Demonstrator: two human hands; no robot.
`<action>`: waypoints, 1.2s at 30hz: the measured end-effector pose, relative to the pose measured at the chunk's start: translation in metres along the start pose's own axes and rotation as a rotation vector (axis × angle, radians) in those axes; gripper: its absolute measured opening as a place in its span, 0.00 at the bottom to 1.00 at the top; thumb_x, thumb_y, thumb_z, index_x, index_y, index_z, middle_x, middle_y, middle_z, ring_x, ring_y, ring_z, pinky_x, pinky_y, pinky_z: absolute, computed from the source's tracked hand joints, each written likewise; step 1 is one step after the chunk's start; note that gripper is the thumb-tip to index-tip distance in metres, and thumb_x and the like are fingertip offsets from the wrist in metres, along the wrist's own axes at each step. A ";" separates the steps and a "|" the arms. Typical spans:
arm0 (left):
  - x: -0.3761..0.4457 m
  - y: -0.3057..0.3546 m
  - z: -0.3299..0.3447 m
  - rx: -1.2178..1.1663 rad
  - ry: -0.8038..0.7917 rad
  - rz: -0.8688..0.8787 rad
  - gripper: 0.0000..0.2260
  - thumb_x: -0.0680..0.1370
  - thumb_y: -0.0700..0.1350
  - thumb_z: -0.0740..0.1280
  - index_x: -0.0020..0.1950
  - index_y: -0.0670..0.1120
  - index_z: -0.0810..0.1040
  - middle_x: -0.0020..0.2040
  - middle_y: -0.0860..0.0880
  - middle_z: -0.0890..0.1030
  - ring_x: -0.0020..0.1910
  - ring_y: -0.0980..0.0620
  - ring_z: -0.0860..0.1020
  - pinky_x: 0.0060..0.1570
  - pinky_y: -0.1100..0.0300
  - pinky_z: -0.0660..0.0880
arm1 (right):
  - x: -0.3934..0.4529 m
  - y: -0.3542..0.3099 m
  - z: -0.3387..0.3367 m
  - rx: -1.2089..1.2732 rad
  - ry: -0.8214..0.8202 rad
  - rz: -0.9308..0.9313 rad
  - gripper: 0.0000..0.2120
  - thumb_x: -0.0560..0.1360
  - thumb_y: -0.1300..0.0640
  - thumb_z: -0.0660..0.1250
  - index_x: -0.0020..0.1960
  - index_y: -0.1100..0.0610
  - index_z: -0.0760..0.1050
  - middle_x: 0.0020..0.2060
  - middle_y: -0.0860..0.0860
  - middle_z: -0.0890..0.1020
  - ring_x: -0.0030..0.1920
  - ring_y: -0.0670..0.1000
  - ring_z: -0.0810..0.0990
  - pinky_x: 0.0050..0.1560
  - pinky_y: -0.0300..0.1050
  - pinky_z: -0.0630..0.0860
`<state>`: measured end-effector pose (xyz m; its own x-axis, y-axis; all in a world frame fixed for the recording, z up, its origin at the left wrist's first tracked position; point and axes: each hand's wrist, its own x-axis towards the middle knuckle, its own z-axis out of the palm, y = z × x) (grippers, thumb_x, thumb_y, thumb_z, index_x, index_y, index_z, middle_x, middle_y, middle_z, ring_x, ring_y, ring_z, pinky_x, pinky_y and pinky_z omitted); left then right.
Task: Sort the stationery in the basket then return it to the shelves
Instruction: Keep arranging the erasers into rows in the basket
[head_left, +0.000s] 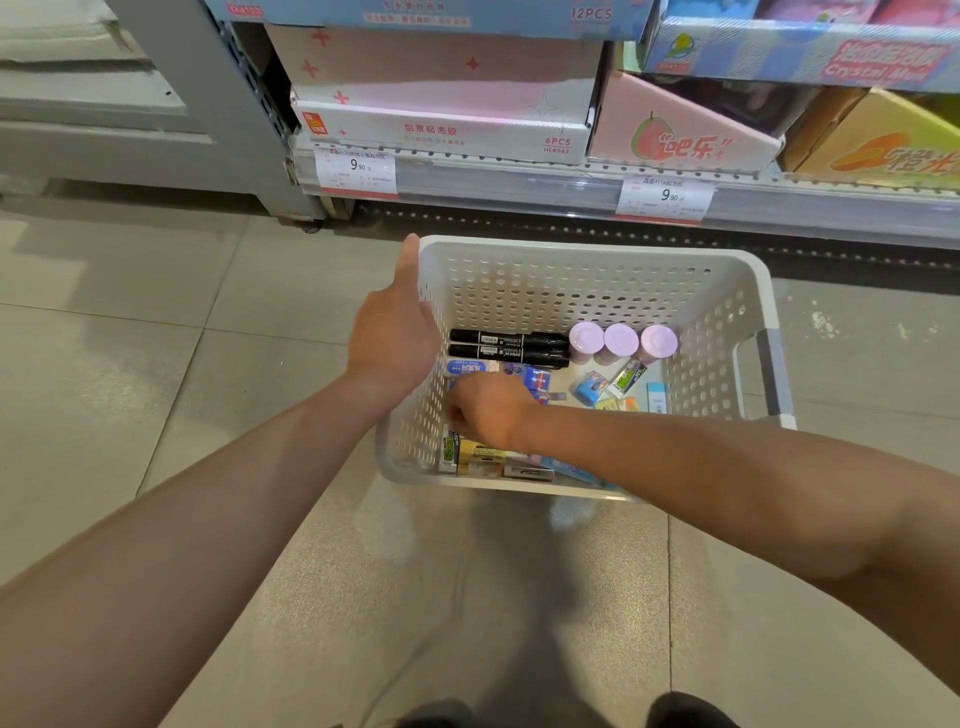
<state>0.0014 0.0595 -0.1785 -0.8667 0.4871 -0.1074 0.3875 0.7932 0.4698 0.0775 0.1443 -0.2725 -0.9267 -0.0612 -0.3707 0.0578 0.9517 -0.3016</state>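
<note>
Right hand (488, 410) fingertips hidden (in basket (592, 260))

White perforated basket (582, 275) on floor below shelves (571, 176). Inside: 2 black markers (509, 346) lying parallel near far wall; 3 lilac-capped tubes (621, 340) upright at far-right corner; small eraser boxes (483, 457) scattered along near edge.

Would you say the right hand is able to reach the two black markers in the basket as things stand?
Probably yes: the right hand is already inside the basket, and the two black markers lie uncovered just beyond it, with nothing between.
</note>
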 end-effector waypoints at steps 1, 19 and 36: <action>0.000 0.000 0.000 0.001 0.001 0.000 0.29 0.81 0.40 0.58 0.78 0.51 0.47 0.43 0.45 0.77 0.39 0.46 0.79 0.43 0.47 0.80 | 0.000 -0.002 0.001 0.012 -0.013 0.006 0.09 0.77 0.60 0.59 0.49 0.60 0.77 0.48 0.56 0.81 0.49 0.58 0.80 0.33 0.42 0.69; 0.001 -0.001 0.002 -0.006 0.026 0.010 0.30 0.81 0.40 0.59 0.78 0.51 0.48 0.46 0.43 0.79 0.38 0.48 0.79 0.41 0.50 0.80 | 0.000 -0.004 -0.003 0.424 -0.156 0.123 0.09 0.71 0.58 0.71 0.50 0.58 0.76 0.51 0.55 0.81 0.50 0.53 0.78 0.53 0.47 0.77; 0.001 -0.001 0.002 0.007 0.031 0.018 0.29 0.81 0.39 0.58 0.78 0.50 0.47 0.50 0.41 0.80 0.40 0.47 0.78 0.42 0.52 0.78 | -0.009 0.030 -0.036 0.942 -0.186 0.256 0.11 0.81 0.61 0.58 0.62 0.61 0.67 0.38 0.52 0.72 0.32 0.46 0.72 0.28 0.33 0.75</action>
<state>0.0014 0.0601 -0.1806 -0.8687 0.4901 -0.0717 0.4056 0.7869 0.4650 0.0744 0.1846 -0.2461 -0.7769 -0.0102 -0.6295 0.5939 0.3202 -0.7381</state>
